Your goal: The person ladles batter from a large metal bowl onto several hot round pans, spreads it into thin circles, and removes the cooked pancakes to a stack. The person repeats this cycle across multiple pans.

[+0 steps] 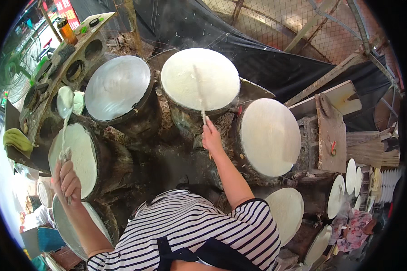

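My left hand (68, 179) grips the batter-coated handle of a ladle (65, 99). Pale batter covers its bowl, raised past a coated round griddle (83, 159) at the left. In my right hand (211, 137) is a thin stick (198, 86), blurred along its length. It reaches across the top griddle (176, 76), which a pale layer covers; whether it touches that layer I cannot tell. Left of that stands a shiny grey round surface (118, 88) with no pale layer. To the right another griddle (269, 135) carries a smooth pale layer.
Dark drum-like stoves (132, 125) ring me closely. A ledge with round holes (93, 49) bears a capped amber container (68, 32). A green cloth (17, 140) hangs at left. Boards (332, 135) stand at right. A person in a patterned top (354, 227) is at lower right among more pale discs.
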Motion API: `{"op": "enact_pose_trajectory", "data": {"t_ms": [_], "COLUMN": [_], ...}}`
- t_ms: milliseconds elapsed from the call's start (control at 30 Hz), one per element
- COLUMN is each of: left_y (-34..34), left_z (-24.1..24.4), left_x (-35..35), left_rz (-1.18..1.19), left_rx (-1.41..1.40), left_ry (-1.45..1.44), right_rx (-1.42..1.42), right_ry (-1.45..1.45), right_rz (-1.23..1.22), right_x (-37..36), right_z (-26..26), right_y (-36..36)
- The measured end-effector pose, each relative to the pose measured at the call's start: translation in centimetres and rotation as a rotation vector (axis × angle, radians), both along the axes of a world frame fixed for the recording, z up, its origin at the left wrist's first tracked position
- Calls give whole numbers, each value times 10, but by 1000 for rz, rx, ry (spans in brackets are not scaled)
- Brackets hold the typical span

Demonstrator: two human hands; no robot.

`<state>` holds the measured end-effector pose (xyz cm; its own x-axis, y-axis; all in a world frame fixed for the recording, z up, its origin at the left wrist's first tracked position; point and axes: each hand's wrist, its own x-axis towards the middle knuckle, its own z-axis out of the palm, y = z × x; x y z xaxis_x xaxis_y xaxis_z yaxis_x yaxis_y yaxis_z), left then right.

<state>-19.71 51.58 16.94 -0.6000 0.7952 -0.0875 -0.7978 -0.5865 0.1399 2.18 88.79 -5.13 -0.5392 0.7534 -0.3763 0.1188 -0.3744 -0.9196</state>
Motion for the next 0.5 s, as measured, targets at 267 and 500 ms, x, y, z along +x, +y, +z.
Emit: {"op": "enact_pose_trajectory", "data": {"t_ms": [267, 500], "left_y": [-124, -217], "left_z": [-5, -17], "left_x": [-3, 10], "left_rz": [154, 287], "left_rx": [-17, -17], "left_ry": [31, 23], "right_rx": [-265, -516], "right_ry": [100, 478], "right_rz": [-4, -34], "right_x": [-9, 60], "right_z": [-4, -1], "right_y": [-64, -100]}}
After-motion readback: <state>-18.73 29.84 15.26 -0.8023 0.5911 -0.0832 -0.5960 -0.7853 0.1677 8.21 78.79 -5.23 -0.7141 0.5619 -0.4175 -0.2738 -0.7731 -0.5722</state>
